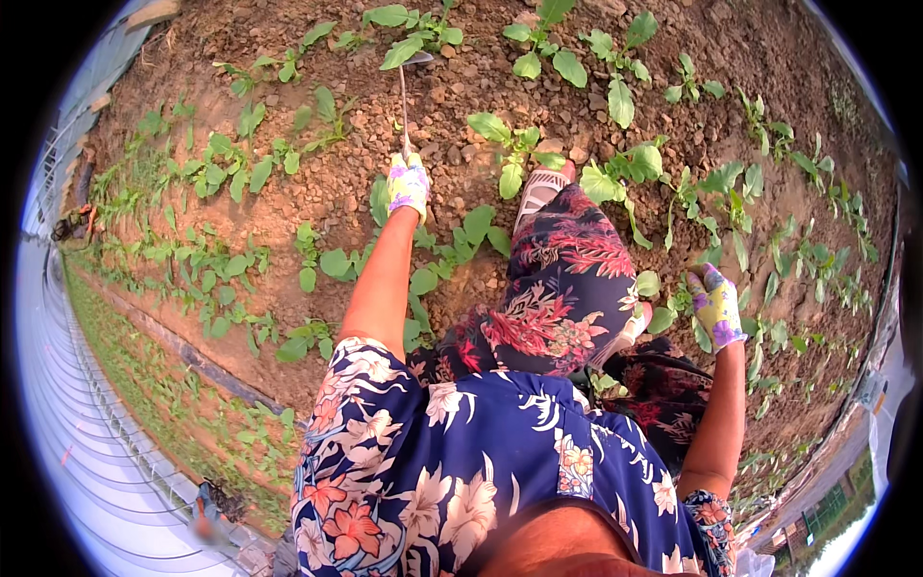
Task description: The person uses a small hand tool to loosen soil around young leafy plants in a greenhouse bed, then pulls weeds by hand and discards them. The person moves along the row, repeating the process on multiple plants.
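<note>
My left hand (409, 189), in a yellow glove with purple flowers, is closed around the handle end of a small hand hoe (404, 108). The hoe's thin metal shaft points away from me, and its blade lies near the soil at the top, partly under a leaf of a green seedling (404, 49). Out to the right, my right hand (715, 303) wears a matching glove, its fingers bent, beside leafy plants; whether it holds anything is hidden. A leafy seedling (513, 148) grows between the hoe and my sandalled foot (541, 189).
Rows of leafy seedlings (238, 162) grow in cloddy brown soil (447, 101) on both sides. More plants stand close to my knees and feet. A dark edging strip (195, 357) runs along the left, with the ribbed plastic greenhouse wall (94, 418) beyond it.
</note>
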`<state>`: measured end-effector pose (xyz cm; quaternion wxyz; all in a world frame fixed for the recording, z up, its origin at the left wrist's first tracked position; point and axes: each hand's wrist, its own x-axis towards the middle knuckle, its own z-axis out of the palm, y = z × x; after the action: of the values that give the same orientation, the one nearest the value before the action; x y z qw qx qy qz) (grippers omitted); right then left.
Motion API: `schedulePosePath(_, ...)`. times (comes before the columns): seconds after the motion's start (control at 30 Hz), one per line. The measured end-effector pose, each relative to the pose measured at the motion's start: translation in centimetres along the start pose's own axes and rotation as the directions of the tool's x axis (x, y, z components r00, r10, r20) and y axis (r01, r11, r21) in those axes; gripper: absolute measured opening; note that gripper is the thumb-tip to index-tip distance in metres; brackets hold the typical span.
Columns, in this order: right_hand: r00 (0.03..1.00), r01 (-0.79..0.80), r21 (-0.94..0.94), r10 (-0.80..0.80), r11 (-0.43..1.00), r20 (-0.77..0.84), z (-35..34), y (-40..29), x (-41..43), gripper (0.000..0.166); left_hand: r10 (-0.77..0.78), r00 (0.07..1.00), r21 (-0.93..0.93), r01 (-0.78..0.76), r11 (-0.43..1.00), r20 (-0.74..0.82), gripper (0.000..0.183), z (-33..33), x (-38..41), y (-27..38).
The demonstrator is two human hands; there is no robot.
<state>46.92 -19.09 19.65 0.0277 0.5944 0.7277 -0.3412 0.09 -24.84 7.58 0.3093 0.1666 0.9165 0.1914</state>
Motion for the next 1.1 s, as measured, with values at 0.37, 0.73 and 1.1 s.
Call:
schedulePosePath(0.37,0.999,-0.03,0.015,0.031,0.999,-0.024,-0.3,-0.1,-0.4,0.012,0.21,0.978,-0.092,-0.209,0.974,0.0,0.043,0.8,-1.1,-3.4)
schedulePosePath(0.73,0.999,-0.015,-0.012,0.015,1.0,0.031,0.3,0.1,0.3,0.015,0.148,0.978,0.121,-0.167,0.979,0.15,0.044,1.2,0.8,-9.3)
schedulePosePath(1.1,0.998,-0.027,-0.029,0.029,0.999,0.063,-0.1,-0.4,0.3,0.019,0.386,0.91,0.045,-0.396,0.917,0.154,0.042,1.6,1.3,1.2)
